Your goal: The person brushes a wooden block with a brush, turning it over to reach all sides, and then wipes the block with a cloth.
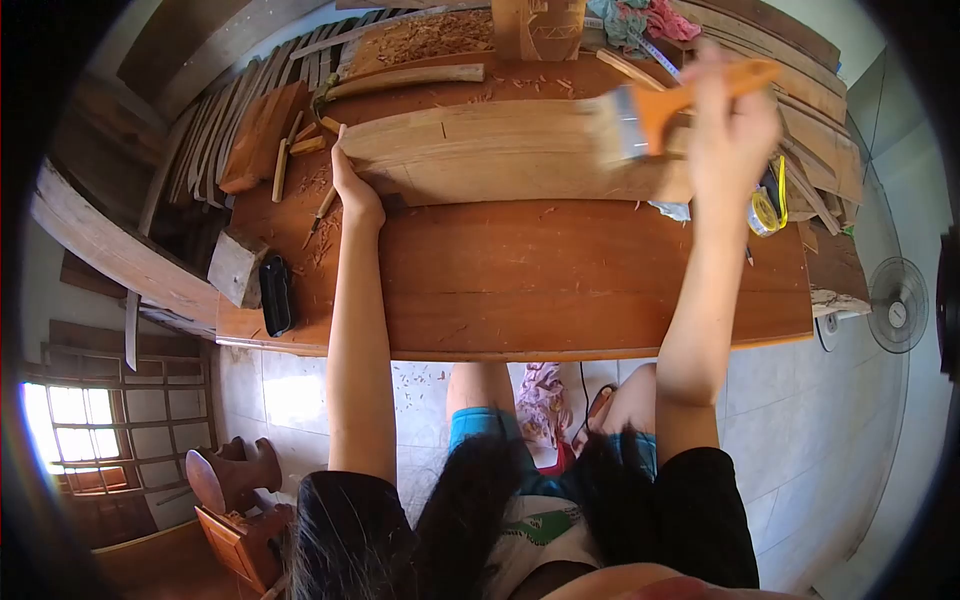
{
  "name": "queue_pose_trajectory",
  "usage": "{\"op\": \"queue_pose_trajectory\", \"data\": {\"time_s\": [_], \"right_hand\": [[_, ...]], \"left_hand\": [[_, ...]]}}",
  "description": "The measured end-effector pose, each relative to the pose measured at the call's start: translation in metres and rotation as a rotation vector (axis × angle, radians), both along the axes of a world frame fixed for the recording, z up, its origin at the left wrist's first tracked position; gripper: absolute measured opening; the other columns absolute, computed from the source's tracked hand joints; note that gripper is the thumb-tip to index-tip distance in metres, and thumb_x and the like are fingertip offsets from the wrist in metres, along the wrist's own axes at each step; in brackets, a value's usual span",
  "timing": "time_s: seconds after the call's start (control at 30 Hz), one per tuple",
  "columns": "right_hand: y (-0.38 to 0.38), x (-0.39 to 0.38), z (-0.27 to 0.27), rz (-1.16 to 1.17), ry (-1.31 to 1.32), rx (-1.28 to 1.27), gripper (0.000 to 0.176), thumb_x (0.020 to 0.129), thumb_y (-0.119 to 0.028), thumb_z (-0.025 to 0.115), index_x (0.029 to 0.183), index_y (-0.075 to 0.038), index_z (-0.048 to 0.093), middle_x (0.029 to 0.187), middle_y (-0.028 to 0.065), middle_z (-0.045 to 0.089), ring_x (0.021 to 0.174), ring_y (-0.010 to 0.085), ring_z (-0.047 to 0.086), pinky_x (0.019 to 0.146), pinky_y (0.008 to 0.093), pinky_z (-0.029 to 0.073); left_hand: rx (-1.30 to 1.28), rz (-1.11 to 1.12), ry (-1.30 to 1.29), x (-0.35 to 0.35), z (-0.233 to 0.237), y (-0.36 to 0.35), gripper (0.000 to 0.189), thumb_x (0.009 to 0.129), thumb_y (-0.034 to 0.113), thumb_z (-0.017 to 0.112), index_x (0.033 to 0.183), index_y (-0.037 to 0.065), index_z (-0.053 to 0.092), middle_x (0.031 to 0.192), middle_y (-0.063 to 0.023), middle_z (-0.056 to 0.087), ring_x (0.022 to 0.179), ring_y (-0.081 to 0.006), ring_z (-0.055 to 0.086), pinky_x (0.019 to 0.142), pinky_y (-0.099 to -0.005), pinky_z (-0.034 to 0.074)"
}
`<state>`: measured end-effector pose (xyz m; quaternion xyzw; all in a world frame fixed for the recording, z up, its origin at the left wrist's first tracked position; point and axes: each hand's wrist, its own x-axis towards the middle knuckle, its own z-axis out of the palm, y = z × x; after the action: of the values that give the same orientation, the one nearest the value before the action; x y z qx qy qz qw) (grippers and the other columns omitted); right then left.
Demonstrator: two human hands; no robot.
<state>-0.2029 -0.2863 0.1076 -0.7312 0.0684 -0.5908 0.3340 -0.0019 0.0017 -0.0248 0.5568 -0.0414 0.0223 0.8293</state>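
Note:
A long wooden board (480,150) with a curved upper edge lies across the worktable (560,290). My left hand (357,188) grips its left end, the thumb up along the edge and the other fingers mostly hidden. In my right hand (735,125) is a wide paintbrush (668,112) with an orange handle and a metal band, closed in the fingers. The pale bristles overlap the right part of the board and are smeared by motion. Small wood shavings lie along the board and on the tabletop.
A yellow tape measure (765,212) lies right of my right forearm. A wood block (238,268) and a black case (276,295) sit at the table's left front. Wooden strips (405,80), a heap of shavings (430,40) and cloths (645,22) are behind. A fan (897,306) stands at right.

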Motion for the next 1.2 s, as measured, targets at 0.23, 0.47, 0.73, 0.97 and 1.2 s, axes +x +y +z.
{"op": "queue_pose_trajectory", "data": {"time_s": [0.23, 0.47, 0.73, 0.97, 1.2], "right_hand": [[-0.037, -0.026, 0.005, -0.395, -0.083, -0.100, 0.035, 0.092, -0.033, 0.073, 0.082, 0.000, 0.071, 0.062, 0.0092, 0.066, 0.055, 0.0099, 0.059, 0.053, 0.0317, 0.046], [0.055, 0.003, -0.008, -0.039, 0.173, -0.430, 0.018, 0.083, -0.025, 0.079, 0.085, -0.011, 0.068, 0.065, 0.0073, 0.062, 0.052, 0.0227, 0.058, 0.051, 0.0336, 0.046], [0.082, 0.025, -0.032, 0.648, 0.001, -0.128, 0.014, 0.095, -0.018, 0.071, 0.089, -0.006, 0.069, 0.080, 0.0029, 0.069, 0.066, 0.0108, 0.061, 0.059, 0.0259, 0.047], [0.033, 0.009, -0.012, 0.095, -0.003, 0.005, 0.031, 0.102, -0.021, 0.063, 0.082, 0.001, 0.072, 0.078, 0.0021, 0.070, 0.075, 0.0084, 0.061, 0.075, 0.0259, 0.048], [0.051, -0.015, 0.007, -0.293, 0.007, -0.146, 0.035, 0.096, -0.026, 0.070, 0.074, 0.002, 0.071, 0.060, 0.0078, 0.067, 0.052, 0.0092, 0.055, 0.051, 0.0285, 0.045]], "left_hand": [[-0.005, 0.010, -0.048, -0.004, 0.002, -0.005, 0.060, 0.106, 0.043, 0.033, 0.156, 0.010, 0.037, 0.148, -0.0110, 0.048, 0.135, -0.0262, 0.047, 0.114, -0.0405, 0.035], [0.009, 0.008, -0.063, -0.003, 0.002, -0.004, 0.059, 0.106, 0.044, 0.032, 0.155, 0.010, 0.039, 0.144, -0.0104, 0.052, 0.133, -0.0254, 0.048, 0.113, -0.0402, 0.036], [-0.021, -0.013, -0.036, -0.005, 0.003, -0.005, 0.059, 0.106, 0.043, 0.033, 0.154, 0.010, 0.040, 0.145, -0.0099, 0.051, 0.134, -0.0244, 0.047, 0.115, -0.0397, 0.034], [-0.017, -0.007, -0.123, -0.003, 0.002, -0.007, 0.059, 0.106, 0.043, 0.035, 0.151, 0.006, 0.042, 0.149, -0.0113, 0.048, 0.137, -0.0240, 0.043, 0.116, -0.0373, 0.030], [0.311, 0.220, -0.461, 0.028, -0.029, 0.003, 0.045, 0.105, 0.031, 0.041, 0.140, 0.005, 0.053, 0.126, -0.0128, 0.055, 0.116, -0.0258, 0.052, 0.105, -0.0372, 0.039]]}}
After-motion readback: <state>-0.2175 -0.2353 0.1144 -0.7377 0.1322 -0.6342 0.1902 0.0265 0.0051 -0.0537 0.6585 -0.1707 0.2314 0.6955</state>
